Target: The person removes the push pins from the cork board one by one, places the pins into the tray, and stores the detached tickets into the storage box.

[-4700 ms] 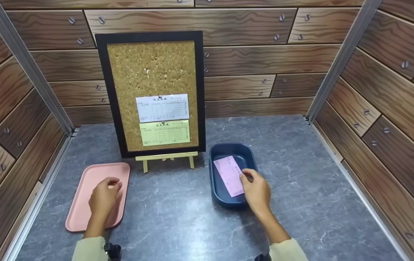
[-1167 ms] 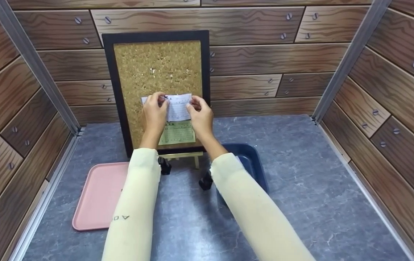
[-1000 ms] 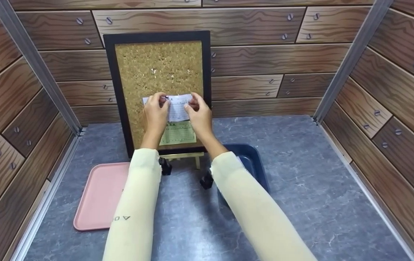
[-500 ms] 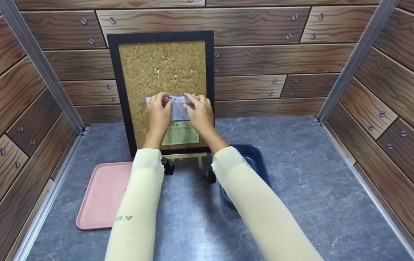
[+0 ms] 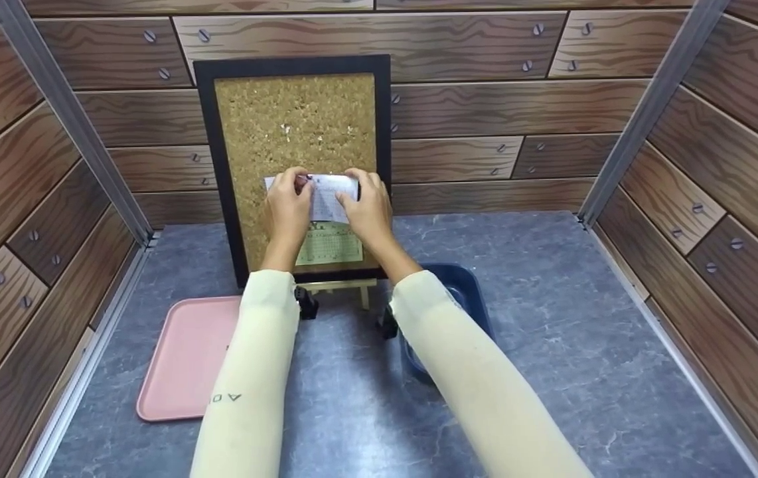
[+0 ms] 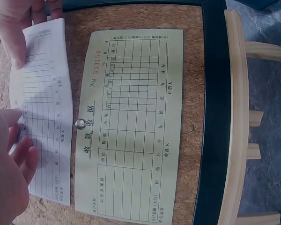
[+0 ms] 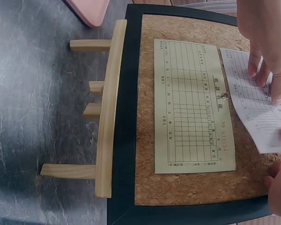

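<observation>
A white receipt (image 5: 329, 202) hangs on a black-framed corkboard (image 5: 293, 109), directly above a pale green receipt (image 6: 131, 140) held by a round silver pin (image 6: 80, 123). My left hand (image 5: 288, 209) is at the white sheet's top edge, thumb and index finger pinching a small dark pin that they mostly hide. At the sheet's right end, my right hand (image 5: 371, 209) grips the paper, thumb on its face and other fingers past the edge. In the right wrist view, that end of the white receipt (image 7: 255, 112) bows away from the cork.
The board leans on a small wooden easel (image 7: 107, 117). A pink tray (image 5: 180, 358) lies at left, partly under the left sleeve. At right, a deep blue box (image 5: 478, 305) is half covered by the right sleeve. Wood-patterned walls (image 5: 458, 159) enclose the grey table (image 5: 565, 332).
Both hands have come up from the tray and the blue box to the white receipt. Lately the right fingers slid inward along its top, then back to its right end; the left stays put.
</observation>
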{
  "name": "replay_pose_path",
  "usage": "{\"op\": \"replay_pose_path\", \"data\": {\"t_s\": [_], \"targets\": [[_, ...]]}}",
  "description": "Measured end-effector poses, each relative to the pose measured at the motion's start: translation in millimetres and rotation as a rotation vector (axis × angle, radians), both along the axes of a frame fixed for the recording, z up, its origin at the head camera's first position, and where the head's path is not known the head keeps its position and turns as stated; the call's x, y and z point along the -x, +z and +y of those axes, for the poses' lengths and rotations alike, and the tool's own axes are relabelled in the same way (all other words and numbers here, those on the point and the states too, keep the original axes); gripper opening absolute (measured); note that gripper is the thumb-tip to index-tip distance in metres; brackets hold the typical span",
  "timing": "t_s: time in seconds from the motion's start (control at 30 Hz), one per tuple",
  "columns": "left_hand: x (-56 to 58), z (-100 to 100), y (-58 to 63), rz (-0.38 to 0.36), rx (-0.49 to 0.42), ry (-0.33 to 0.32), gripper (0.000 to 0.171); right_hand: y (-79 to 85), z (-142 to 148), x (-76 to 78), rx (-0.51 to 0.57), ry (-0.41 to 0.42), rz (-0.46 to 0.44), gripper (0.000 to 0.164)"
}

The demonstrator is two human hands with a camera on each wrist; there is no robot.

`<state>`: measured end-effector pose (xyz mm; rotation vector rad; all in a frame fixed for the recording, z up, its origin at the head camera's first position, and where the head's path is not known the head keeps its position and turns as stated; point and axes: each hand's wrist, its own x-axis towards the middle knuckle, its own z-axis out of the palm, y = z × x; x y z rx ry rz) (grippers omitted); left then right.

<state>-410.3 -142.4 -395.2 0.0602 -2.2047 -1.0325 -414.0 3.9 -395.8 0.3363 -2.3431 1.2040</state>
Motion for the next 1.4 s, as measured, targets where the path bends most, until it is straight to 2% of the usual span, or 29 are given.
{"op": "replay_pose_path", "data": {"t_s": [0.17, 0.43, 0.6, 0.77, 1.0, 1.27, 1.4], "targets": [[-0.1, 2, 1.6, 0.003, 0.013, 0.007, 0.018, -5.7, 8, 1.2, 0.077, 0.049, 0.032, 0.047], [-0.4, 1, 2.1, -0.025, 0.014, 0.032, 0.015, -16.6, 16, -4.0, 0.186, 0.116, 0.058, 0.032], [-1.0, 0, 1.8, -0.028, 0.020, 0.041, 0.012, -21.4, 17, -5.0, 0.138, 0.116, 0.077, 0.026], [-0.2, 2, 2.0, 0.012, 0.008, 0.025, 0.013, -22.0, 18, -5.2, 0.088, 0.125, 0.103, 0.024], [1.2, 5, 2.2, 0.047, -0.018, 0.002, 0.016, -21.0, 20, -5.6, 0.074, 0.132, 0.124, 0.025], [-0.5, 5, 3.1, 0.000, -0.005, 0.023, 0.015, -22.1, 21, -5.2, 0.077, 0.154, 0.136, 0.027], [0.3, 5, 3.7, 0.005, -0.009, 0.019, 0.014, -21.6, 21, -5.4, 0.083, 0.156, 0.130, 0.027]]}}
